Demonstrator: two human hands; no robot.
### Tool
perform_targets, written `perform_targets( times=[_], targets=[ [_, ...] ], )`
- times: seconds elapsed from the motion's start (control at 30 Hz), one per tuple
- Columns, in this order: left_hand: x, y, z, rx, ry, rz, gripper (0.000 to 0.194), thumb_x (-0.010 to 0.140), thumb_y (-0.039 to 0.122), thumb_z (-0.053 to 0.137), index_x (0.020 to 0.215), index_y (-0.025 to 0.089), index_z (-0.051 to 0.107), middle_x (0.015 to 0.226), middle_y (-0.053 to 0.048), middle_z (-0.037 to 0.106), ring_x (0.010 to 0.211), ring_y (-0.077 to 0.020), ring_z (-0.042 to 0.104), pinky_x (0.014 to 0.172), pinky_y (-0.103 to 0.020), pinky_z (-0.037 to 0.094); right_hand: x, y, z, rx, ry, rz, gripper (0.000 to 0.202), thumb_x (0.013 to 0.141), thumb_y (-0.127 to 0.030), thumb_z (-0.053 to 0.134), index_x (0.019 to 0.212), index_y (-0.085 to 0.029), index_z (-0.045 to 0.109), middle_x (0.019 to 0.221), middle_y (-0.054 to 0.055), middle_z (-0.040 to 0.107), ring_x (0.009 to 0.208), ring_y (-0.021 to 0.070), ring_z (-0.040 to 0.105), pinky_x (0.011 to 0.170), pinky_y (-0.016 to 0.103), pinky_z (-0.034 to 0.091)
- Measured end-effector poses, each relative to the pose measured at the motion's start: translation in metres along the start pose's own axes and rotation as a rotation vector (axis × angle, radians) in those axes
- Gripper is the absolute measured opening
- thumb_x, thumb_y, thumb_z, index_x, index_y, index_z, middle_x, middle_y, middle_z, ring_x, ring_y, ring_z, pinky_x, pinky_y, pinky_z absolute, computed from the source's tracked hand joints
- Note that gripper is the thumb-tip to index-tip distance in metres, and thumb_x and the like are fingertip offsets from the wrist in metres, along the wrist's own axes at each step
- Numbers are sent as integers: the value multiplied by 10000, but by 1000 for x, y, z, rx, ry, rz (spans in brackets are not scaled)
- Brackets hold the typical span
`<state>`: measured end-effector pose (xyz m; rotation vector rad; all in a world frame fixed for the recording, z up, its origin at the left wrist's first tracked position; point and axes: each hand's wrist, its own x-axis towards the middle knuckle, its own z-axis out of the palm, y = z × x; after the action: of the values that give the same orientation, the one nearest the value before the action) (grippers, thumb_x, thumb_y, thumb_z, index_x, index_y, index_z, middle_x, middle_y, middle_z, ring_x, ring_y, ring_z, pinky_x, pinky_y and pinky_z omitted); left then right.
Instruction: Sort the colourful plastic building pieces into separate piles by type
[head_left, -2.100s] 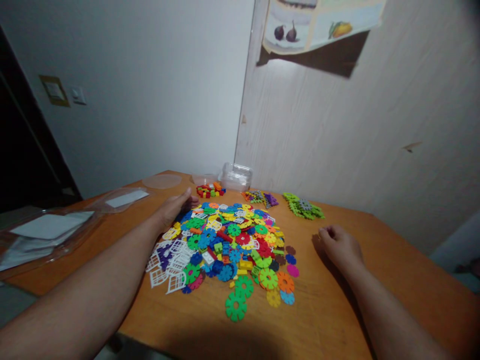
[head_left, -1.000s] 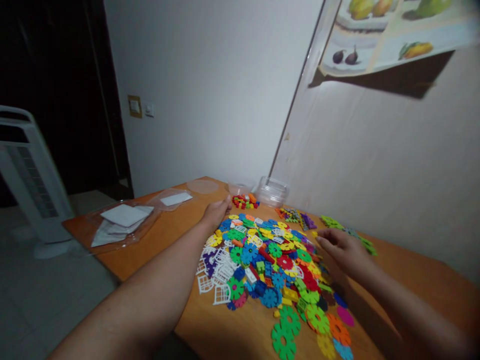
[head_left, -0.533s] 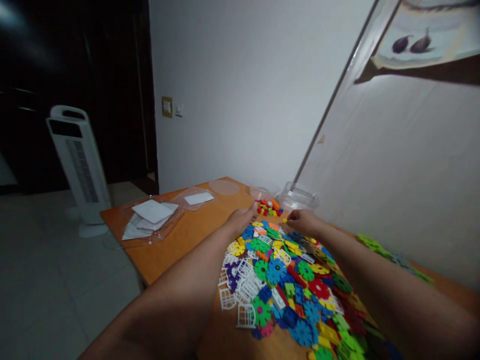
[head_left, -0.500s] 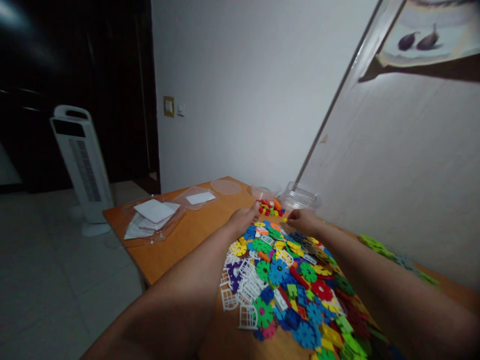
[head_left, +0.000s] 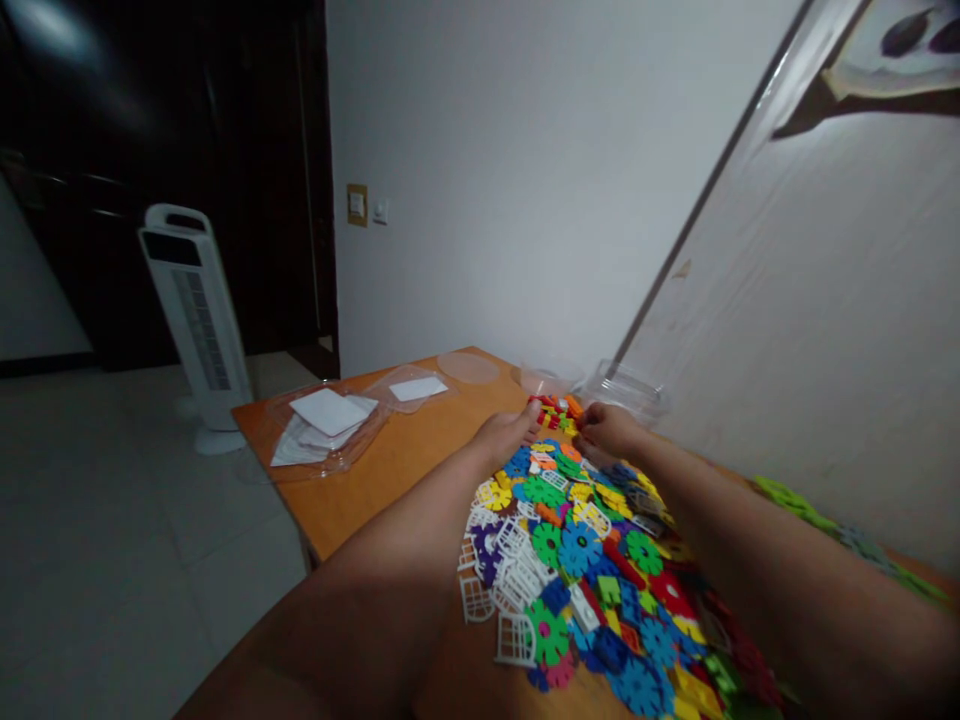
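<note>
My left hand [head_left: 511, 436] rests at the far end of the table, its fingers loosely spread beside a small heap of red, yellow, green and orange building bricks [head_left: 553, 412]. On the heap's other side is my right hand [head_left: 609, 432], fingers bent together and touching the bricks' edge; whatever they may hold is hidden. Between my forearms spreads a large mixed pile of plastic toy pieces: notched flower discs [head_left: 581, 548], white window frames [head_left: 516, 640], blocks and a purple piece [head_left: 489, 552].
Clear round lids [head_left: 469, 368] and tubs [head_left: 630, 390] stand at the table's back edge. White papers [head_left: 330, 412] lie on clear plastic at the left corner. Light green pieces [head_left: 795, 500] lie along the right wall. A white tower fan [head_left: 196, 320] stands on the floor.
My right hand has moved slightly forward, from the large pile's edge to the small brick heap. My left hand stays beside the heap. The whole view has shifted as my head turned left.
</note>
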<state>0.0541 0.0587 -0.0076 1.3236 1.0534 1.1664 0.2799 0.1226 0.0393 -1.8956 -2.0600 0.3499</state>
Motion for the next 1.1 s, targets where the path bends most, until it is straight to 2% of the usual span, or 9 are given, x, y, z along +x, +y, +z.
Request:
perform_targets(
  times=[0.23,0.4,0.53,0.7,0.8,0.9,1.0,1.1],
  targets=[
    [-10,8,-2,100,-23,-3,944,752,937,413,1120,137,753,1259,-177,720,1179,-333,655,994,-367,477,-35,-3,-17,253,-106,2,127,761,-165,678,881,-188,644,727,-1,689,652,131,614,545,210,461],
    [-12,13,-4,146,-83,-46,881,714,925,496,1047,159,775,1194,-162,750,1132,-343,679,967,-375,487,-68,-3,-41,392,-95,28,150,795,-228,686,924,-186,623,853,48,717,737,150,648,555,216,480],
    [-10,15,-4,133,-99,-70,874,686,936,514,979,156,781,1087,-150,779,1054,-336,696,900,-374,514,-108,16,-62,431,-117,40,123,797,-258,652,891,-181,631,844,55,717,746,151,650,538,200,440],
    [-15,19,0,117,-51,-64,880,676,941,518,958,151,784,1012,-140,790,988,-316,703,867,-364,517,-169,48,-80,361,-111,40,293,776,-482,688,798,-193,650,680,22,664,622,140,574,511,224,407],
    [-16,19,-1,77,-51,-56,854,672,920,557,975,154,779,1019,-142,789,976,-312,707,846,-361,523,-199,64,-83,365,-154,55,364,748,-555,707,750,-198,633,614,-2,613,565,129,523,510,234,398],
    [-13,16,-4,57,-61,-69,808,659,889,613,976,165,777,1026,-145,788,996,-323,707,837,-362,528,-222,76,-83,410,-177,58,367,736,-555,716,765,-197,636,644,-10,602,566,120,503,518,237,399],
    [-9,13,-7,64,-71,-61,801,670,880,616,990,163,776,1058,-151,783,1034,-326,702,866,-362,525,-237,84,-81,446,-165,81,353,728,-510,736,888,-200,681,667,-25,584,563,113,482,498,232,382],
    [-7,11,-7,69,-71,-55,832,671,899,590,993,154,774,1080,-158,779,1040,-327,704,883,-366,528,-248,87,-74,483,-144,84,442,739,-483,754,1076,-204,696,653,-36,550,556,120,487,478,237,376]
  ],
)
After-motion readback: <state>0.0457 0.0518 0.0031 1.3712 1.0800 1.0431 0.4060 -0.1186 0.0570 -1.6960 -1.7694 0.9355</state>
